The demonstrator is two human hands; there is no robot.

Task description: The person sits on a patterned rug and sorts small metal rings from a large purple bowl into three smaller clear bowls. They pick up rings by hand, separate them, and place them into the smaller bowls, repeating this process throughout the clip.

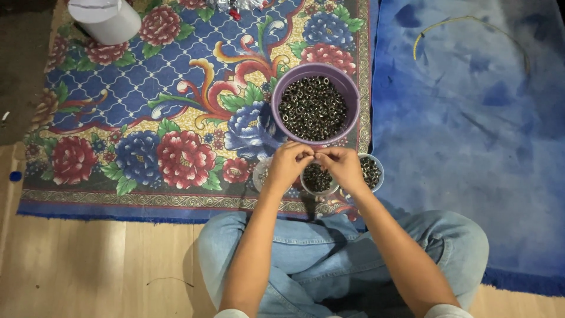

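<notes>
My left hand (289, 164) and my right hand (342, 166) meet fingertip to fingertip just in front of a purple bowl (283, 88) heaped with small dark metal rings (313, 109). The fingers pinch something tiny between them; it is too small to make out. Under my hands stand three small clear cups: one (318, 179) in the middle with dark rings, one (373, 171) to the right with rings, and one (259, 174) at the left, mostly hidden by my left wrist. I sit cross-legged in blue jeans (294, 247).
A floral rug (147, 106) lies under the bowl and cups, with a blue carpet (471, 129) to its right. A white bucket (106, 20) stands at the far left corner. A thin yellow cord (465, 20) lies on the blue carpet. Wooden floor (88, 265) runs along the near side.
</notes>
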